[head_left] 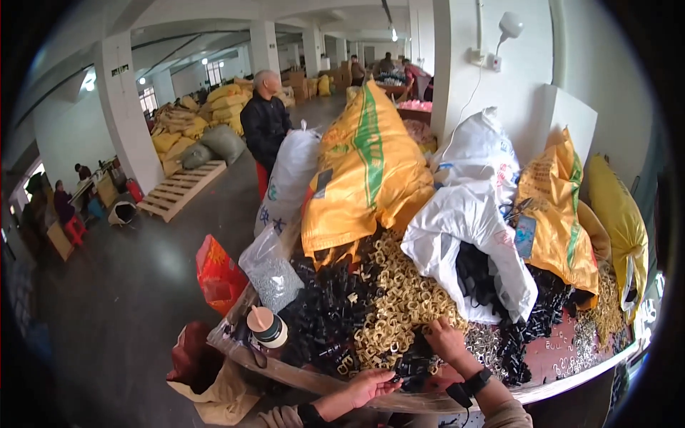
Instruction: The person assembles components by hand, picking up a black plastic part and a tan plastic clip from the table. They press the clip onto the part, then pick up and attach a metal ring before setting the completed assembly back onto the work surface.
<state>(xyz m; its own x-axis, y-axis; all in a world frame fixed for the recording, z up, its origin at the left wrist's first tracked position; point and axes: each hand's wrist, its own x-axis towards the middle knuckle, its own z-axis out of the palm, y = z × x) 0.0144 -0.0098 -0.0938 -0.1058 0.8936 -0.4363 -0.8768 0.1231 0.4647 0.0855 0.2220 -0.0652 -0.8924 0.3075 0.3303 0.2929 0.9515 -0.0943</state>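
My left hand [367, 386] is low over the table's near edge, thumb and fingers pinched on a small black plastic piece [395, 368]. At the near right side of a heap of gold metal rings [399, 292] my right hand [447, 338] points down, its fingers curled among the rings. Whatever they grip is hidden. Several black plastic pieces [415, 362] lie between the two hands. A larger pile of black plastic pieces [325, 307] spreads left of the gold heap. Small silver metal pieces [486, 344] lie to the right of my right hand.
Behind the heaps stand a large orange sack [392, 164], an open white sack [449, 221] and another orange sack [549, 192]. A lidded cup [267, 329] and a clear bag of silver parts [275, 274] are at left. One person [264, 118] stands beyond the table.
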